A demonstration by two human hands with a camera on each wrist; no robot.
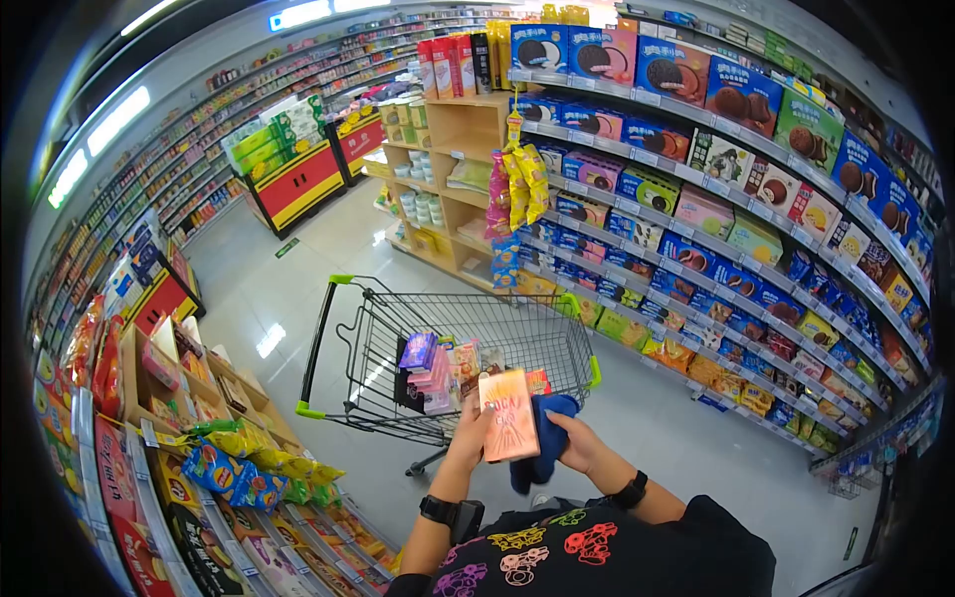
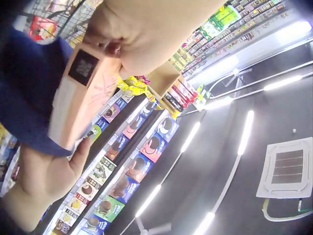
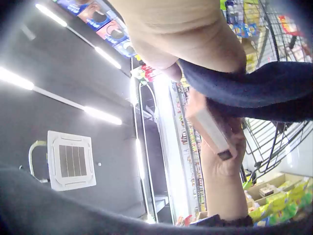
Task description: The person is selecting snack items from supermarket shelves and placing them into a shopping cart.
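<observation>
My left hand (image 1: 471,428) grips a peach-orange box (image 1: 510,413) by its left side, with the lettered front face turned up. In the left wrist view, a dark square with a code shows on one end of the box (image 2: 93,83). Right beside it, my right hand (image 1: 579,443) pinches a dark blue cloth (image 1: 555,418) that hangs in folds and overlaps the box's right edge. In the right wrist view the cloth (image 3: 254,93) stretches out from under the right hand (image 3: 195,39), above the box. Both hands are over the near side of a shopping cart (image 1: 338,358).
Inside the cart lie a purple box (image 1: 420,350), pink packs (image 1: 430,382) and other packets. Shelves of cookie boxes (image 1: 676,70) curve along the right. Snack bags (image 1: 234,478) and boxes line the near left. A wooden shelf unit (image 1: 468,129) stands ahead, past the cart.
</observation>
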